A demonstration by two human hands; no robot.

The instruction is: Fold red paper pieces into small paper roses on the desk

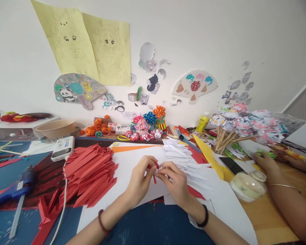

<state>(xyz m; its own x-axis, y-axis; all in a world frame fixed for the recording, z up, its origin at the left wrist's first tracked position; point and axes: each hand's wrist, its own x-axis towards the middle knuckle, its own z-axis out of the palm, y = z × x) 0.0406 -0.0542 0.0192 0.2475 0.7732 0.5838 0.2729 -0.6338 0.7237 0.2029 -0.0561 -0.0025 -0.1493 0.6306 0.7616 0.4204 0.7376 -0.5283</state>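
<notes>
My left hand [142, 175] pinches a small folded piece of red and white paper [155, 179], with a short red end hanging below the fingers. On its other side, the fingers of my right hand [175, 180] are closed on the same piece; most of it is hidden between the fingertips. Both hands are above a large white sheet [127, 166]. To their left lies a heap of red folded paper strips [91, 173]. A pile of white paper strips [181, 160] is spread just beyond and right of my right hand.
A blue glue gun [24, 185] and a white power bank [63, 148] with a cable are on the left. At right are a glue bottle [248, 185], a phone [233, 166], paper flowers [244, 119] on sticks, and another person's hand [266, 163]. Finished flowers [148, 126] line the wall.
</notes>
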